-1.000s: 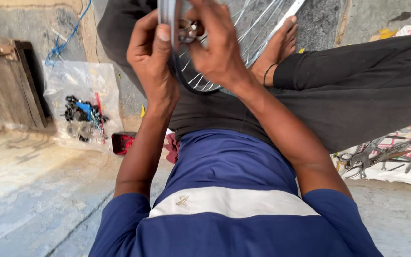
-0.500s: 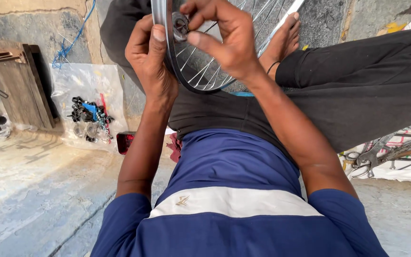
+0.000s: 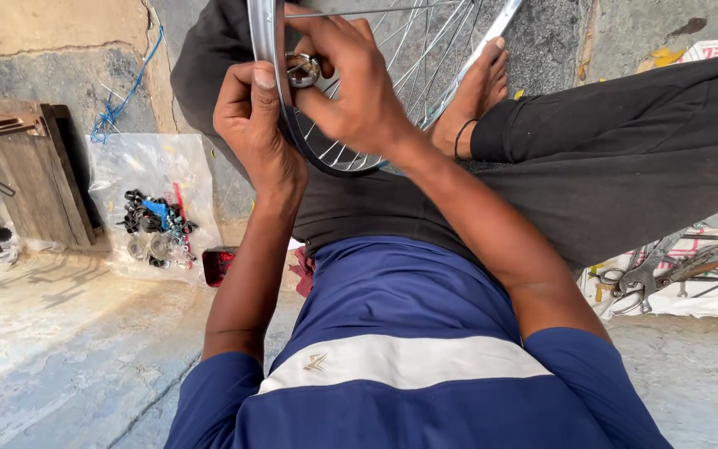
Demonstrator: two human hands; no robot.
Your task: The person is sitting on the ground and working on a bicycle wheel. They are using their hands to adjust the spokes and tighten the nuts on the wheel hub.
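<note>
A silver spoked bicycle wheel [image 3: 392, 125] stands upright on my lap at the top of the view. My left hand [image 3: 255, 125] grips its rim from the left side, thumb up along the metal. My right hand [image 3: 355, 83] reaches over the rim and pinches a small round metal tool [image 3: 302, 70] against it, close to the left thumb. My crossed legs in black trousers [image 3: 625, 158] and a bare foot [image 3: 479, 91] lie behind the wheel.
A clear plastic sheet with several small black and metal parts [image 3: 155, 224] lies on the floor at left, next to a wooden box [image 3: 31, 175]. Spanners and pliers [image 3: 675, 266] rest on a printed sheet at right. A small red object [image 3: 219, 264] sits by my left elbow.
The view has shifted so the wheel and hands sit a little lower and to the left. My right hand has moved slightly along the rim toward the left thumb. Both hands keep their hold.
</note>
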